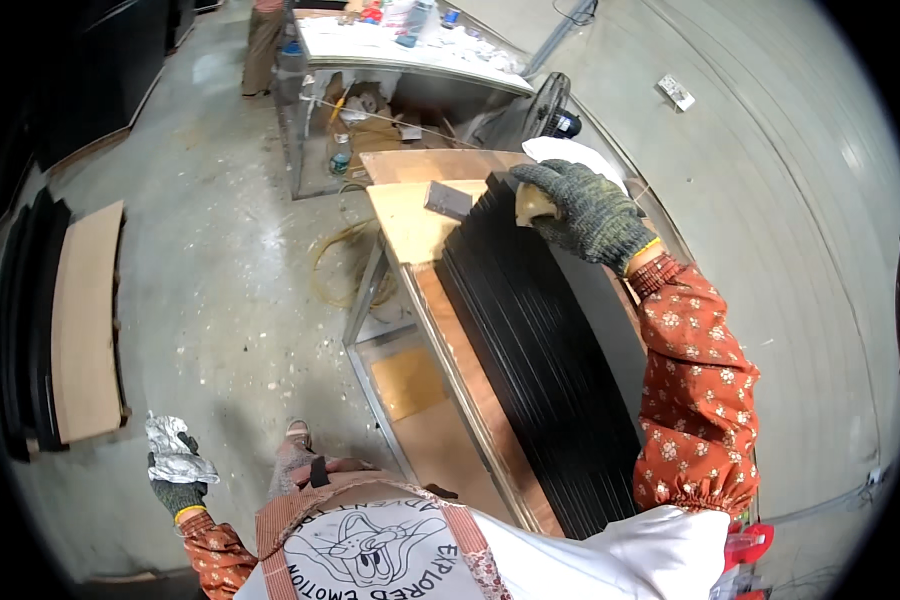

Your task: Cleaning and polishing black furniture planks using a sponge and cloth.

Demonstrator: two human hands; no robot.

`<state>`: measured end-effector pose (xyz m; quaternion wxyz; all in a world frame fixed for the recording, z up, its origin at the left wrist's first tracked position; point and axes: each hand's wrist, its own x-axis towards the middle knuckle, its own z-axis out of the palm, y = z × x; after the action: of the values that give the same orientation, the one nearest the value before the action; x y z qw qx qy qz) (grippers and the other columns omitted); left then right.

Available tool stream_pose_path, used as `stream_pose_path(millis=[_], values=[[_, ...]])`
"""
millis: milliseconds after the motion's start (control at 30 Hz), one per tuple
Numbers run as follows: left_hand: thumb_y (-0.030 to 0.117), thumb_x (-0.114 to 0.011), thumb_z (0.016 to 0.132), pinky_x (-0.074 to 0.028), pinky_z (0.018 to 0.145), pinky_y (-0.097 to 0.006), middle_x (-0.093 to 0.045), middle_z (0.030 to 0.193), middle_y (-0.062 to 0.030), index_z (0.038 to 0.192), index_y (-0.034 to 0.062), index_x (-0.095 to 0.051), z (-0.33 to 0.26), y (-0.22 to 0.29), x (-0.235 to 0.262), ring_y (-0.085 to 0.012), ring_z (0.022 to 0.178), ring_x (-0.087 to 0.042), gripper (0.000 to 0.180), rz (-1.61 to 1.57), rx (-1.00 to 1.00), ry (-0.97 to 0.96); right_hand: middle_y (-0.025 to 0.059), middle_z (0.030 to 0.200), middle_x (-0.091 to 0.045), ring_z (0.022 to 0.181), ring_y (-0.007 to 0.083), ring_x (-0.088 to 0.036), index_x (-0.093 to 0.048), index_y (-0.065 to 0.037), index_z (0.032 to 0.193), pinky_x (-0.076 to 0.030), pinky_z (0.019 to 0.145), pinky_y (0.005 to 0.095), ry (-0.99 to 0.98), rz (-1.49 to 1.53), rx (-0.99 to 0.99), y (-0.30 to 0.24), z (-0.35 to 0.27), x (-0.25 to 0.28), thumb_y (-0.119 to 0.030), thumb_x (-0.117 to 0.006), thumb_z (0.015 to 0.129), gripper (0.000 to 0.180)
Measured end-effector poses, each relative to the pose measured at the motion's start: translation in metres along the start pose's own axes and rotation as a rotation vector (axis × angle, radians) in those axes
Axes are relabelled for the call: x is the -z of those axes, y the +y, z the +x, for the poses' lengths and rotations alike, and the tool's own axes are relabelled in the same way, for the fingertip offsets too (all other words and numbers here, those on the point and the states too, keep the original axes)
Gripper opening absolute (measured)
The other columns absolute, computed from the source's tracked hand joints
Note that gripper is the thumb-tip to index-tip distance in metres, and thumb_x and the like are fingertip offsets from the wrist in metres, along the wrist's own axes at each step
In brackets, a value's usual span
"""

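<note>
Nearest, the person's white apron (pixel 390 545) meets the near end of the stack of black strips (pixel 545 370), the landmark here; the strips lie long and close together, running away from the body on a wood-topped surface (pixel 400 215). Well to the left of the stack, the gloved left hand (pixel 178 492) hangs out over the floor (pixel 240 350), its fingers closed around a crumpled grey-white sheet (pixel 182 464), partly hidden by its folds; what the sheet is made of I cannot tell. Along the right side of the stack comes the right arm in a red flowered sleeve (pixel 695 400), and at the stack's far end is the gloved right hand (pixel 592 212), fingers clamped on a tan block (pixel 533 204); whether the block presses on the strips I cannot tell. Just left of that same far end, a dark grey block (pixel 448 200) lies on the bare wood. Well left of the stack, on the floor, dark panels (pixel 30 320) stand beside a tan board (pixel 85 325). Past the stack's far end stand a black fan (pixel 552 108) and a second, white-topped surface (pixel 355 42) strewn with items, and beyond, to the left, another person's legs (pixel 263 50).
</note>
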<state>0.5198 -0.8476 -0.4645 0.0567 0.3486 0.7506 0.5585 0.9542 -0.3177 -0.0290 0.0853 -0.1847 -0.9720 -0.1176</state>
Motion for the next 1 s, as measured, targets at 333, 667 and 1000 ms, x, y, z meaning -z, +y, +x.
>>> stream_pose_path(millis=[333, 667, 1000], values=[[0.038, -0.04, 0.096, -0.034, 0.107, -0.041, -0.049, 0.138, -0.0114, 0.135, 0.0069, -0.048, 0.12, 0.147, -0.107, -0.0284, 0.123, -0.047, 0.051, -1.536, 0.614, -0.112, 0.0135, 0.115, -0.062, 0.109, 0.0317, -0.059, -0.052, -0.016, 0.131, -0.046, 0.096, 0.042, 0.036, 0.056, -0.298, 0.001, -0.019, 0.014, -0.025, -0.072, 0.076, 0.06], [0.041, -0.035, 0.096, -0.038, 0.1, -0.039, -0.056, 0.129, -0.0116, 0.134, 0.0082, -0.047, 0.147, 0.124, -0.153, -0.0276, 0.115, -0.052, 0.051, -1.513, 0.364, -0.828, 0.0122, 0.12, -0.061, 0.112, 0.0299, -0.058, -0.052, -0.017, 0.134, -0.048, 0.095, 0.0396, -0.031, 0.36, -0.109, -0.044, -0.035, 0.019, -0.018, -0.075, 0.075, 0.063], [0.039, -0.031, 0.097, -0.032, 0.106, -0.038, -0.048, 0.14, -0.0105, 0.137, 0.0076, -0.042, 0.265, 0.071, -0.217, -0.0244, 0.126, -0.044, 0.052, -1.365, 0.475, -0.981, 0.0154, 0.111, -0.06, 0.099, 0.0335, -0.061, -0.053, -0.015, 0.13, -0.051, 0.084, 0.0416, -0.079, 0.115, -0.405, 0.008, -0.028, -0.001, -0.025, -0.07, 0.077, 0.056]])
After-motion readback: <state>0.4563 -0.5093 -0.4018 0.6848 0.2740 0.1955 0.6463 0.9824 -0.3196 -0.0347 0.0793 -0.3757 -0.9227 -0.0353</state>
